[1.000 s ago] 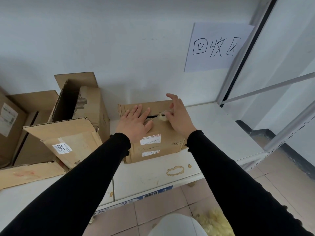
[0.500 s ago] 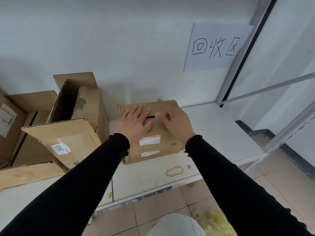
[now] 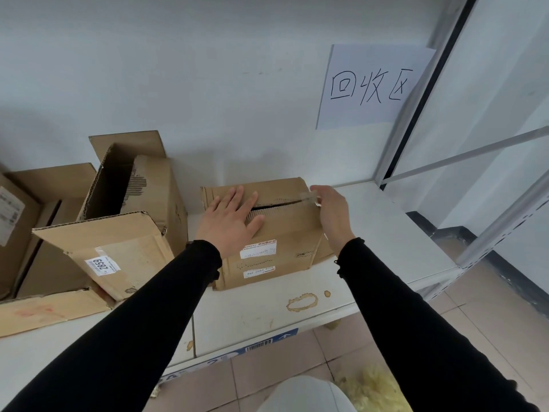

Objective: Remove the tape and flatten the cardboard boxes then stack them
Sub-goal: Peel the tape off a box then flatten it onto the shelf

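A small closed cardboard box (image 3: 285, 242) with white labels on its front stands on the white table (image 3: 371, 239) against the wall. Its top seam gapes open in a dark slit. My left hand (image 3: 230, 221) lies flat on the box's top, fingers spread. My right hand (image 3: 331, 212) is at the box's top right edge and pinches a strip of clear tape (image 3: 309, 198) that runs off the seam's right end. Whether the strip's other end still sticks to the box is hard to tell.
A larger open box (image 3: 118, 221) with a 2859 label leans to the left. More boxes (image 3: 26, 221) and a flat cardboard piece (image 3: 50, 310) lie at far left. A paper sign (image 3: 371, 87) hangs on the wall. Metal shelf posts (image 3: 502, 221) stand right. Yellowish scraps (image 3: 374, 388) lie on the floor.
My right hand has moved from the middle of the box's top to its right edge, drawing the tape strip along the seam. The left hand has stayed flat on the box.
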`<state>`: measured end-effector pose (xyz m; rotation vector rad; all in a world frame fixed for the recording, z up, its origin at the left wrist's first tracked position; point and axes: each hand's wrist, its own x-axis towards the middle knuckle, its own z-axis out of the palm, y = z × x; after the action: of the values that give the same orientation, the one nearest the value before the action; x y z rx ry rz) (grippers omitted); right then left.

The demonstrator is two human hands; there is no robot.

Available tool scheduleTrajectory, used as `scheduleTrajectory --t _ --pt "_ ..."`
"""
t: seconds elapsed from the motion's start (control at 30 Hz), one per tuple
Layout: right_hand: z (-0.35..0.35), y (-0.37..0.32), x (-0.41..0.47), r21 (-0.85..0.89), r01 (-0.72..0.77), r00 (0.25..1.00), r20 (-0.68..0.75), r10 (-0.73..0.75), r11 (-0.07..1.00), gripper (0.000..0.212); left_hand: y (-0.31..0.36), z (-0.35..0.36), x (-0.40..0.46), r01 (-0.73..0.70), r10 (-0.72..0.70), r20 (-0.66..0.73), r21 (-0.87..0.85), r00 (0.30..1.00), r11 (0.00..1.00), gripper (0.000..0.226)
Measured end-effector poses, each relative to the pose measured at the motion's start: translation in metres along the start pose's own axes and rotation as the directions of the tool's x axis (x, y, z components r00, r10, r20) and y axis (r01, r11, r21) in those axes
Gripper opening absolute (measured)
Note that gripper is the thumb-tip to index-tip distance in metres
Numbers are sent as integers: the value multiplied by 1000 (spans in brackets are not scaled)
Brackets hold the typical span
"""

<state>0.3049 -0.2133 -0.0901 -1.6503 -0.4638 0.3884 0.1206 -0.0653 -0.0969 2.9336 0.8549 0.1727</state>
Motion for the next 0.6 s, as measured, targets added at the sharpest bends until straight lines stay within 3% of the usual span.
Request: scheduleTrajectory --t 0.1,0.17,0.23,0.3,0.33,0.4,0.43,0.5,0.6 --pt "8 6 -5 -394 199 980 64 -189 898 42 0 0 -1 3 -3 0 3 1000 1000 69" --pt "8 8 -2 -474 256 963 46 -266 843 27 1 -1 -2 4 -4 2 4 1000 1000 69" --pt "4 4 1 -392 202 969 -56 -242 898 7 1 -1 -2 0 0 -1 4 1000 1000 69" --pt "-2 6 7 -96 49 986 -155 -63 994 13 1 -1 -3 -1 1 -2 2 1000 1000 69" --pt "-5 8 7 124 -49 985 -157 68 991 18 1 -1 -4 -1 1 -5 3 1000 1000 69" --pt "-8 11 5 449 -209 960 -76 270 869 17 2 -1 -4 -4 4 -9 10 1000 1000 69" --pt "-8 14 5 494 -250 947 -55 317 832 11 2 -2 -5 -6 6 -10 12 1000 1000 69" --pt "-7 16 8 426 -263 937 -100 334 866 2 2 -2 -5 -7 8 -12 14 1000 1000 69" --pt "-5 19 7 312 -230 947 -148 286 922 21 3 -2 -5 -9 9 -13 19 1000 1000 69"
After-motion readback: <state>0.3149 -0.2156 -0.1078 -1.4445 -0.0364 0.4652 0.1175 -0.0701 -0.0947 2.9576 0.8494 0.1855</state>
